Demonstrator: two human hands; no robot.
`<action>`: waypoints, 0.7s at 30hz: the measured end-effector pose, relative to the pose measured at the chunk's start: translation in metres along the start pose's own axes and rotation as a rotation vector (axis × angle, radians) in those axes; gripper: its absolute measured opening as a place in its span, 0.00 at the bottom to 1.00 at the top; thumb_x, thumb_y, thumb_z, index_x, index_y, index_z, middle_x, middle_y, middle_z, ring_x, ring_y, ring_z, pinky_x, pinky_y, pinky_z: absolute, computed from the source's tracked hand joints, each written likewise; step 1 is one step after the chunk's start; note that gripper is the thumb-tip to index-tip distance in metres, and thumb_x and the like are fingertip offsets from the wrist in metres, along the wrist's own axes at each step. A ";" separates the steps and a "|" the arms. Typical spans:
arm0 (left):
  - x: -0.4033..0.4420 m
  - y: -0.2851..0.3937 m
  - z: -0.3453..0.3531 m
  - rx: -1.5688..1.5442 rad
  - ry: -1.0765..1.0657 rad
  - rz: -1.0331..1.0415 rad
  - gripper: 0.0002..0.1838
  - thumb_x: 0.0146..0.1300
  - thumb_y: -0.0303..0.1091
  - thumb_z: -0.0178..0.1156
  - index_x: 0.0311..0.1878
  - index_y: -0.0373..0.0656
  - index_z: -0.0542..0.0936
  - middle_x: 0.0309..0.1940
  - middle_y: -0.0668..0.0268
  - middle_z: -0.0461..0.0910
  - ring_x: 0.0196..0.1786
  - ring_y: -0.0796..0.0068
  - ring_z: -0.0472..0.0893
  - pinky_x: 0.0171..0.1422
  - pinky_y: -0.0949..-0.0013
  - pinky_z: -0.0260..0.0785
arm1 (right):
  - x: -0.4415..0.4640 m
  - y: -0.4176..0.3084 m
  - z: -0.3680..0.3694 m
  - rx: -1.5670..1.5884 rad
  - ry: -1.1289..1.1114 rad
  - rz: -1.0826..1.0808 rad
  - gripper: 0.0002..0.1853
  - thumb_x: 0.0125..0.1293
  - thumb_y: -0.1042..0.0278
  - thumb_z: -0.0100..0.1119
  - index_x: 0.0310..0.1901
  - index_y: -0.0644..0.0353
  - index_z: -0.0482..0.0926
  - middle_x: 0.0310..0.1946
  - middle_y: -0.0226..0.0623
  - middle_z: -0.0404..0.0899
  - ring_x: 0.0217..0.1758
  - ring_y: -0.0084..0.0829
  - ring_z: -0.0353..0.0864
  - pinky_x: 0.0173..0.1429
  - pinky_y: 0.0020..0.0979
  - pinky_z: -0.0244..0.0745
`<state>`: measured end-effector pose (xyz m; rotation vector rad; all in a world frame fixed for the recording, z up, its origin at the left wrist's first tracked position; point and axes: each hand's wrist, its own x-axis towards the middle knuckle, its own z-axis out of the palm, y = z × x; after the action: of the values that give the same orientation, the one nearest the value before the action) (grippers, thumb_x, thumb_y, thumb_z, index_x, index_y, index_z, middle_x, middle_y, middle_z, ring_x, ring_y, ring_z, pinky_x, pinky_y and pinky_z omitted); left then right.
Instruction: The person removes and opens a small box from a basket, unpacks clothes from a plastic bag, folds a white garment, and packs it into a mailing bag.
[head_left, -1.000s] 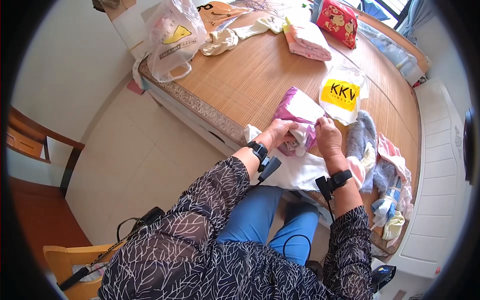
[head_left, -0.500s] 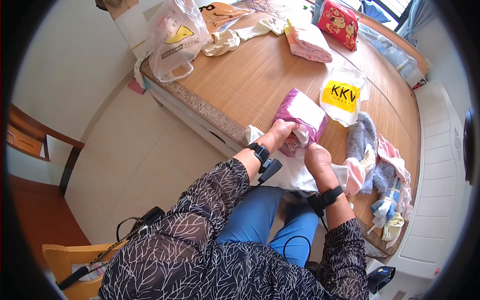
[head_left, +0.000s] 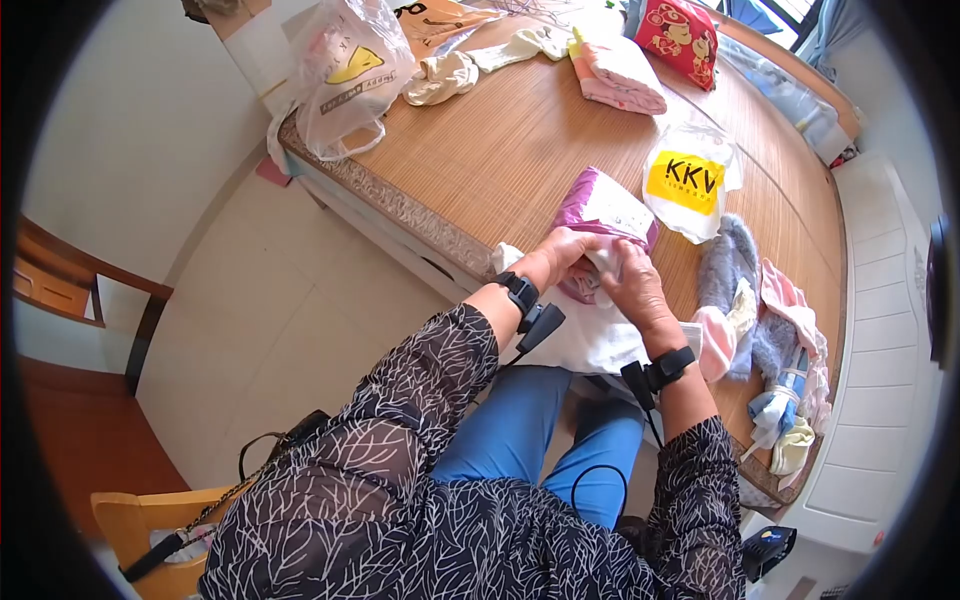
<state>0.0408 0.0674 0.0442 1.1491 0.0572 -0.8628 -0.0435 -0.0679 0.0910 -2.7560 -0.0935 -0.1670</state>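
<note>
from here, the left hand (head_left: 566, 252) and right hand (head_left: 638, 288) both pinch the purple bag (head_left: 608, 210) by its open end — it's on the bed (head_left: 480, 150). some cloth (head_left: 582, 288) looks tucked in — some pokes out.

A crinkled purple packet (head_left: 600, 207), white-labelled, lies slantwise on the tan mat (head_left: 490, 150).

A single head-worn camera there faces forward and down. From close above the patterned sleeves (head_left: 415, 395) it looks out across the broad brown surface (head_left: 500, 150).
</note>
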 end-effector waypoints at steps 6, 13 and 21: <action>0.009 -0.009 -0.004 0.217 -0.093 0.068 0.10 0.60 0.35 0.54 0.38 0.42 0.82 0.32 0.65 0.81 0.33 0.72 0.80 0.38 0.69 0.73 | 0.024 0.009 0.010 -0.297 -0.034 0.050 0.11 0.58 0.70 0.51 0.41 0.61 0.77 0.41 0.50 0.79 0.47 0.47 0.79 0.52 0.43 0.74; 0.005 -0.055 -0.024 0.821 -0.025 0.359 0.18 0.55 0.22 0.49 0.48 0.34 0.80 0.43 0.56 0.82 0.52 0.64 0.78 0.61 0.68 0.66 | 0.044 0.038 0.001 0.290 -0.096 0.210 0.11 0.61 0.69 0.58 0.43 0.63 0.80 0.37 0.41 0.82 0.40 0.23 0.75 0.50 0.29 0.71; -0.021 -0.052 -0.011 0.934 0.136 0.512 0.23 0.54 0.23 0.51 0.56 0.45 0.75 0.53 0.52 0.74 0.57 0.50 0.73 0.63 0.60 0.65 | 0.046 0.032 0.002 -0.013 -0.112 0.116 0.10 0.57 0.72 0.54 0.40 0.65 0.79 0.38 0.48 0.81 0.44 0.40 0.80 0.52 0.37 0.73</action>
<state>-0.0021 0.0814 0.0088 1.9742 -0.5617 -0.3220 0.0047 -0.0949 0.0832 -2.7735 0.0379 0.0172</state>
